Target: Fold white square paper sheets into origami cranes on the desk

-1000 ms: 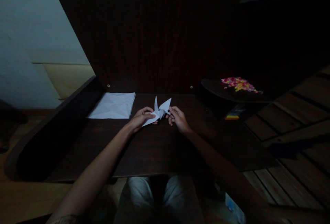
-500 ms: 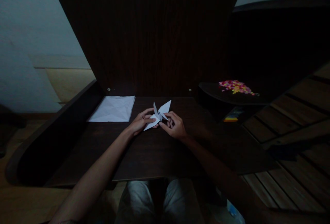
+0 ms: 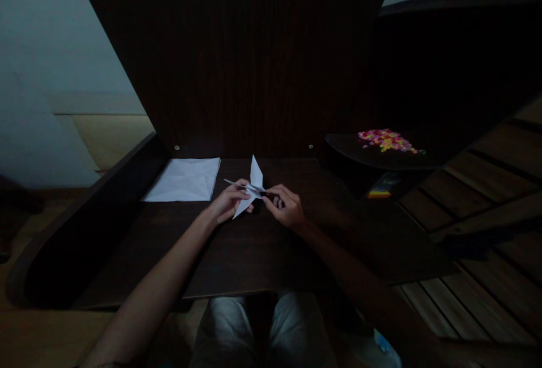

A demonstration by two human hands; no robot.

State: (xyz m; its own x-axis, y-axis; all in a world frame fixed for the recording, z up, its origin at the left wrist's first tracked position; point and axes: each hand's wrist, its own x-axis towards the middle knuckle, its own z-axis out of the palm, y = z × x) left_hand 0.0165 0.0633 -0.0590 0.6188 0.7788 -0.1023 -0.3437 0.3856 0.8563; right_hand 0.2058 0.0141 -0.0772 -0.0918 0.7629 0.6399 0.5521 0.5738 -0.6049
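The left hand pinches the folded crane near its middle; the right hand's thumb and forefinger close on its right-hand point. The crane sits between both sets of fingertips. It should be feather-light, crisp, easily creased: best held at the layered middle, not the thin wingtips. Left beyond the fingers lies paper.

Very dim, underexposed. Worktop and far panel near black; folded paper and left wall pale. Wide-angle stretch at edges, fine detail soft.
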